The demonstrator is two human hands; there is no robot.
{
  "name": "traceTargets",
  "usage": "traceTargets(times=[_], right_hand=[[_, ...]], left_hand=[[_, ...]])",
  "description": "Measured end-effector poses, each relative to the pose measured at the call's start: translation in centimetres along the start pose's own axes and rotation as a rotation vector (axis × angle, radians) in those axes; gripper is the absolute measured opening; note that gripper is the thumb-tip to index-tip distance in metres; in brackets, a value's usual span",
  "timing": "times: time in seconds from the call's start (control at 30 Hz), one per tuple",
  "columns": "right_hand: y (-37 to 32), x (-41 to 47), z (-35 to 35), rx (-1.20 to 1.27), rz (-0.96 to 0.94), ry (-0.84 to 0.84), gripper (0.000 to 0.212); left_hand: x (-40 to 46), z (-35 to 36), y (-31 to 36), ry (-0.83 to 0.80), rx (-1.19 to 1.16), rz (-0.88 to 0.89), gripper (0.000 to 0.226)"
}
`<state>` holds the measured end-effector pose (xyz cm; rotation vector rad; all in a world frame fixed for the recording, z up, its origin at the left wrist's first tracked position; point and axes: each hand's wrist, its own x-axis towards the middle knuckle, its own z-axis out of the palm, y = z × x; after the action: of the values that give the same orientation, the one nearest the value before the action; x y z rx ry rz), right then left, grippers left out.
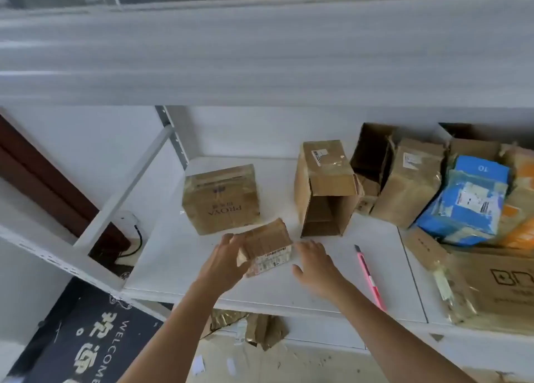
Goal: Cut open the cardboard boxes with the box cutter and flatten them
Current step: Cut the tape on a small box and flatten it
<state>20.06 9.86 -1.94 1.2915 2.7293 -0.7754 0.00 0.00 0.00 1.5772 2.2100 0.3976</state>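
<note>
A small taped cardboard box (267, 245) with a shipping label sits near the front of the white shelf (173, 255). My left hand (224, 262) grips its left side, fingers curled round the edge. At the box's right side my right hand (313, 262) has its fingers straight and touches or nearly touches the box. The pink box cutter (370, 277) lies on the shelf to the right of my right hand, blade end pointing away. Behind the small box stand a sealed box printed PROVA (221, 199) and a taller box (325, 189) lying with its open end toward me.
A heap of cardboard boxes (404, 180), a blue parcel (462, 203) and an orange one fill the shelf's right side. A large flat carton (491, 284) lies at the front right. Crumpled cardboard (260, 329) lies on the floor below. A dark welcome mat (86, 339) is at lower left.
</note>
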Motion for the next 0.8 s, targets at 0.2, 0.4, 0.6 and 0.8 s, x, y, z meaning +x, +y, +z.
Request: traceTargets(times=[0.2, 0.4, 0.6, 0.8], right_hand=[[-1.5, 1.3, 2.1, 0.207, 0.164, -0.001, 0.048], [-1.4, -0.1, 2.5, 0.453, 0.167, 0.074, 0.045], [0.9, -3.4, 0.7, 0.536, 0.171, 0.122, 0.048], [5.8, -6.1, -0.8, 0.322, 0.235, 0.332, 0.04]], left_hand=[[2.4, 0.2, -1.8, -0.1, -0.068, 0.029, 0.059], [3.6, 0.9, -1.2, -0.153, -0.09, 0.024, 0.053], [2.2, 3.0, 1.8, -0.274, -0.359, -0.082, 0.032], [0.8, 6.2, 7.2, -0.246, -0.761, -0.435, 0.021]])
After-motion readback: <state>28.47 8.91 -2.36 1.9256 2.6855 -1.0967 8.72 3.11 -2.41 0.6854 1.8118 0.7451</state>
